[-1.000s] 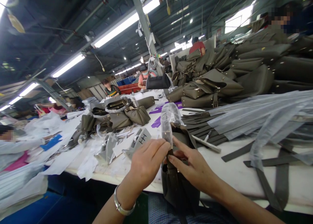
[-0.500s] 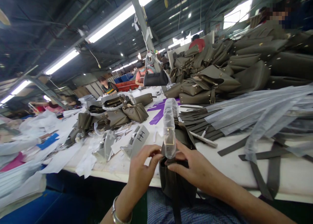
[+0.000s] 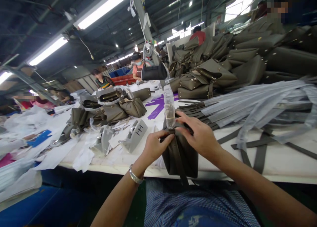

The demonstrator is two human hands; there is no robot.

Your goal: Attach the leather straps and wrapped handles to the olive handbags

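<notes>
An olive-brown handbag [image 3: 184, 157] stands at the table's front edge with its narrow end toward me. Its strap [image 3: 169, 103], wrapped in clear plastic and fitted with a gold buckle, rises from the top. My left hand [image 3: 158, 144] pinches the bag's upper edge on the left, just below the buckle, thumb and fingers closed. On the other side my right hand [image 3: 195, 134] grips the bag's top edge beside the strap's base, its fingers bent. A bare strap end [image 3: 179, 161] hangs down the bag's near side.
Two grey angled blocks [image 3: 135, 136] stand left on the white table [image 3: 146, 167]. Several finished bags [image 3: 111, 114] lie behind them. Plastic-wrapped straps [image 3: 260, 104] spread across the right, below a tall bag pile [image 3: 218, 71]. Purple strips [image 3: 158, 106] lie ahead. Co-workers sit farther back.
The handbag and both hands have moved forward from over the lap to the table's edge. The hands still hold the bag's top near the buckle. My view has tilted slightly down.
</notes>
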